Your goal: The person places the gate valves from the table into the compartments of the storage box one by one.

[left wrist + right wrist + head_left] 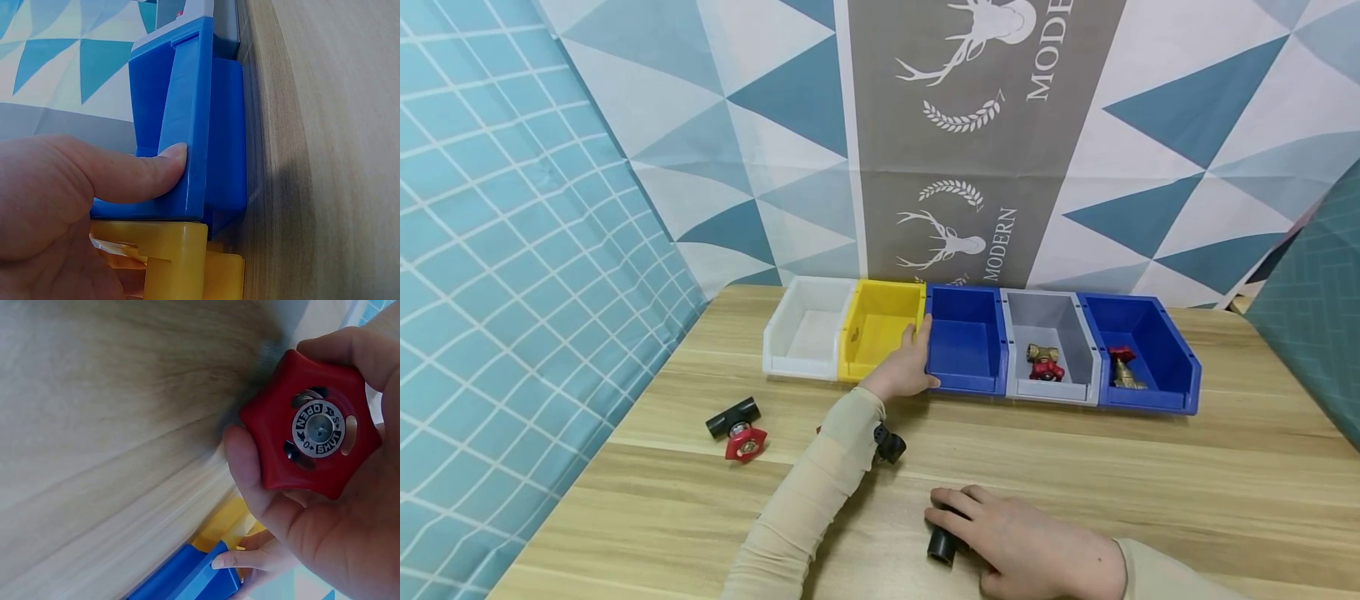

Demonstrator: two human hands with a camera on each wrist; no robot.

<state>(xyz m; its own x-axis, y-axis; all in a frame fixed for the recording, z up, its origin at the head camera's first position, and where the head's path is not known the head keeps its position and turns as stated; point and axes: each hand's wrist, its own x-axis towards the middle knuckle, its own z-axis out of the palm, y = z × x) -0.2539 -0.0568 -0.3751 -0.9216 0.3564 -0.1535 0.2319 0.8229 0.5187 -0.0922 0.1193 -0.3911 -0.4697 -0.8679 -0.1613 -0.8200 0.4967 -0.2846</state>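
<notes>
My left hand (908, 364) grips the adjoining walls of the yellow bin (880, 321) and the middle blue bin (966, 379). In the left wrist view its thumb lies on the blue bin's front rim, while the other fingers reach into the yellow bin, partly hidden. My right hand (1011, 542) holds a black valve (942, 547) low over the table. The right wrist view shows the valve's red handwheel (319, 428), marked OPEN and SHUT, between thumb and fingers. Another black valve (889, 445) is partly covered by my left forearm.
A black valve with a red handwheel (746, 442) lies on the left of the wooden table (1075, 467). A white bin (801, 367) ends the row at left. At right, the grey bin (1026, 312) and another blue bin (1157, 350) each contain a brass valve with a red handwheel.
</notes>
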